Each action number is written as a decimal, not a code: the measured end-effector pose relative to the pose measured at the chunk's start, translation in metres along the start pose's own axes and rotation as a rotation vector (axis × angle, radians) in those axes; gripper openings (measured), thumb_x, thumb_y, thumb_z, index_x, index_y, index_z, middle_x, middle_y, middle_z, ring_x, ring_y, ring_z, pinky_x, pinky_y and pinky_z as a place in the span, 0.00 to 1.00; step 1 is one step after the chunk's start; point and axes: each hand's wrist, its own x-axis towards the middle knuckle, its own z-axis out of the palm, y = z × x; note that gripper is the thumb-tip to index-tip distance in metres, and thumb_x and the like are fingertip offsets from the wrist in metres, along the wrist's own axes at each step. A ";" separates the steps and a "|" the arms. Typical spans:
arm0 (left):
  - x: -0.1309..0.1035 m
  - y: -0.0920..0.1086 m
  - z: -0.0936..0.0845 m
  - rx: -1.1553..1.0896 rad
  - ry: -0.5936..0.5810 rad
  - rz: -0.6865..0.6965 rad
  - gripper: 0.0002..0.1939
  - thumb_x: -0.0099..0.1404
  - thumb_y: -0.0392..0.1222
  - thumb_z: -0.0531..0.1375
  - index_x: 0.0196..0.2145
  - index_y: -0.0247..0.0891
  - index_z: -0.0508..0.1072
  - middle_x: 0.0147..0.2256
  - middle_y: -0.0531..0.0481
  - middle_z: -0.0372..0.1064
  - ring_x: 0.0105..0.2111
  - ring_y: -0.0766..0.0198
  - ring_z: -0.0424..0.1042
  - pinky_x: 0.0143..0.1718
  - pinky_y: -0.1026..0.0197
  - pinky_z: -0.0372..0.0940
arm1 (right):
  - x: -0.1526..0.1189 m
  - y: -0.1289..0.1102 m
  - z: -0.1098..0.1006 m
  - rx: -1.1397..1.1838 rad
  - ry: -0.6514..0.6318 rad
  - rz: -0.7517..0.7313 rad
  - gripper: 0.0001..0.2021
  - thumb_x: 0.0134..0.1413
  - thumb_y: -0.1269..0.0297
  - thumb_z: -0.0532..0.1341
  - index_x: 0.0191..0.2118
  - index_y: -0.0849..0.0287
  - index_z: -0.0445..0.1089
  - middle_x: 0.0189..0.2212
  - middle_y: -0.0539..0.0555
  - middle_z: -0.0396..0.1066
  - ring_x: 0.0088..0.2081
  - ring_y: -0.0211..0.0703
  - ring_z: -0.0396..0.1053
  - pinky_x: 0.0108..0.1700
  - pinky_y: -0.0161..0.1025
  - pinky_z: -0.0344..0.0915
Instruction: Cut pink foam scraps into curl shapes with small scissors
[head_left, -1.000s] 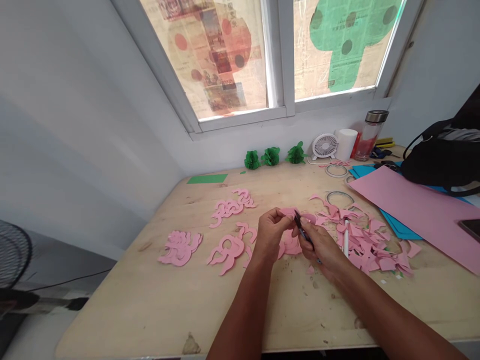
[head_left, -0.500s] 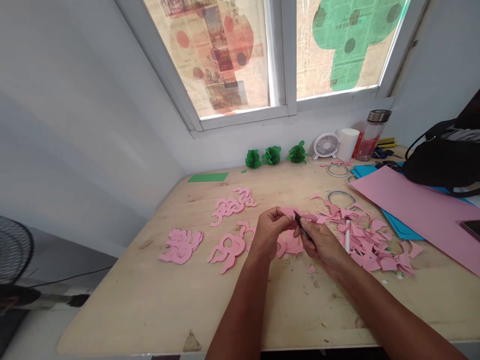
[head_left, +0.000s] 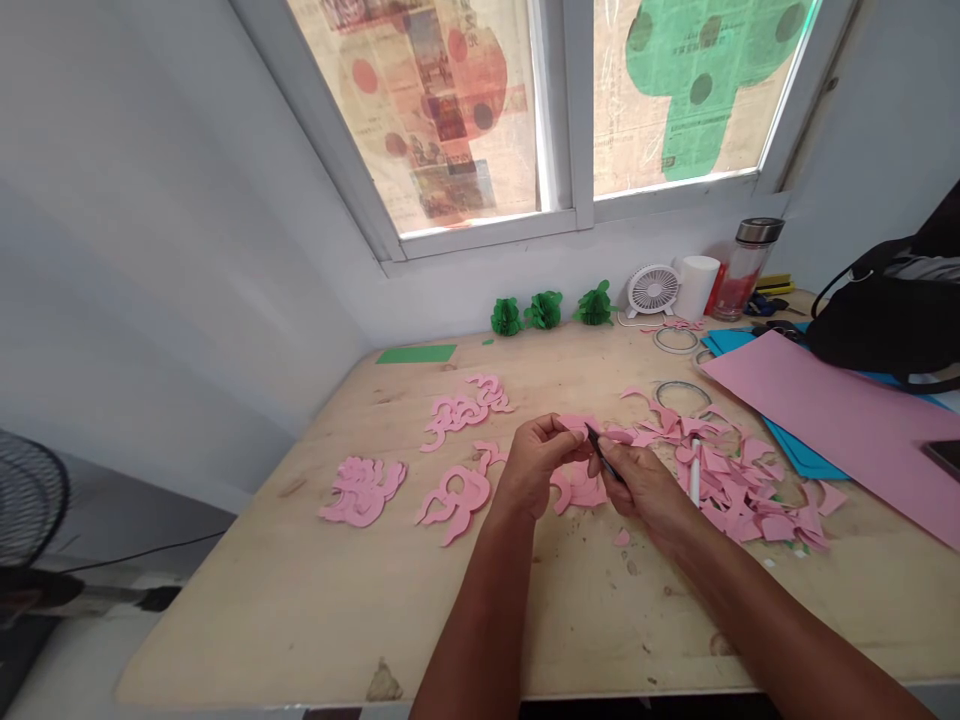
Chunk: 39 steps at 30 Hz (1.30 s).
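Observation:
My left hand (head_left: 541,462) pinches a piece of pink paper (head_left: 576,422) above the middle of the table. In my right hand (head_left: 637,482) is a slim black tool (head_left: 609,466), its tip against the paper close to my left fingers. Whether it is a knife or scissors I cannot make out. Under and between the hands lie more pink pieces (head_left: 585,487), partly hidden. Curly pink cut-outs (head_left: 459,495) rest left of my left hand, with a stacked group (head_left: 364,490) farther left and another group (head_left: 465,410) behind.
Pink scraps (head_left: 750,490) heap up at right around a white pen (head_left: 694,475). Rolls of tape (head_left: 682,398), pink sheet (head_left: 832,420), blue sheets (head_left: 802,455) and a black bag (head_left: 885,325) lie beyond. Green paper ornaments (head_left: 545,311), a small fan (head_left: 652,291) and a bottle (head_left: 742,275) line the wall.
Both hands stay almost in place, with only a slight shift of the fingers, paper and black tool. Everything else on the table looks the same.

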 end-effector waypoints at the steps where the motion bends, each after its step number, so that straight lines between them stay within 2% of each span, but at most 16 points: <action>1: 0.000 0.000 0.000 -0.003 0.003 -0.006 0.09 0.48 0.39 0.63 0.20 0.33 0.66 0.21 0.50 0.68 0.23 0.67 0.68 0.32 0.60 0.64 | 0.000 0.000 0.000 -0.001 -0.001 0.001 0.19 0.51 0.47 0.55 0.24 0.60 0.63 0.10 0.40 0.44 0.14 0.28 0.36 0.17 0.31 0.34; 16: 0.001 0.001 -0.002 -0.007 0.015 -0.026 0.10 0.47 0.40 0.65 0.20 0.33 0.67 0.21 0.49 0.68 0.24 0.66 0.69 0.33 0.60 0.65 | 0.002 0.002 0.000 -0.026 0.012 0.005 0.20 0.50 0.46 0.55 0.24 0.61 0.64 0.09 0.40 0.44 0.13 0.28 0.36 0.16 0.32 0.34; 26: 0.001 0.003 0.000 -0.028 0.067 -0.023 0.11 0.44 0.39 0.65 0.19 0.33 0.66 0.22 0.49 0.69 0.23 0.67 0.68 0.31 0.61 0.65 | 0.003 0.004 0.000 -0.049 0.050 0.006 0.20 0.48 0.46 0.56 0.24 0.61 0.65 0.09 0.41 0.45 0.13 0.28 0.38 0.15 0.31 0.35; 39: 0.002 0.001 0.000 0.004 0.096 0.001 0.09 0.47 0.39 0.64 0.20 0.33 0.67 0.22 0.51 0.68 0.23 0.68 0.68 0.32 0.62 0.64 | 0.000 0.000 0.005 -0.011 0.031 0.033 0.21 0.48 0.46 0.57 0.24 0.62 0.65 0.10 0.40 0.44 0.13 0.27 0.36 0.16 0.31 0.33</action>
